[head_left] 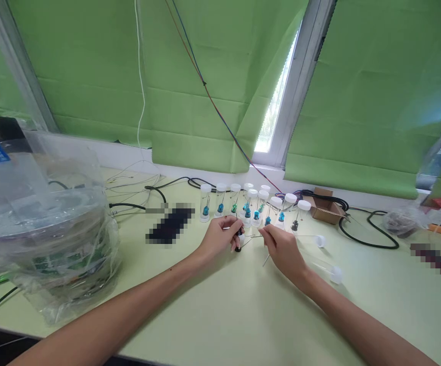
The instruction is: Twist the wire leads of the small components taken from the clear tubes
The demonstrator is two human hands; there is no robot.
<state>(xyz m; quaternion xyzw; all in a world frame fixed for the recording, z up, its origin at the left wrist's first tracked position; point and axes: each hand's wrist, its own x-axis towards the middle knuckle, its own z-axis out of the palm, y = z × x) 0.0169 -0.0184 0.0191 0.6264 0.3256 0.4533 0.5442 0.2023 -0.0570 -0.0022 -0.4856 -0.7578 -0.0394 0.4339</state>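
Centre frame: left hand (220, 235) pinched black part (238, 249), right hand (283, 249) pinched thin rod (266, 261).
Rod seemed light, stiff; best held mid-shaft.

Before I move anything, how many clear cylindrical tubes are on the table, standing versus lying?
Upright clear cylindrical tubes with white caps on top: 10 visible, some overlapping
Clear cylindrical tubes lying on their sides, each with a white end: 2
Total: 12 visible

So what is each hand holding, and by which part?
The left hand pinches a small black-and-white piece near its black upper end. The right hand seems to hold a thin grey rod; its gripped part is hidden.
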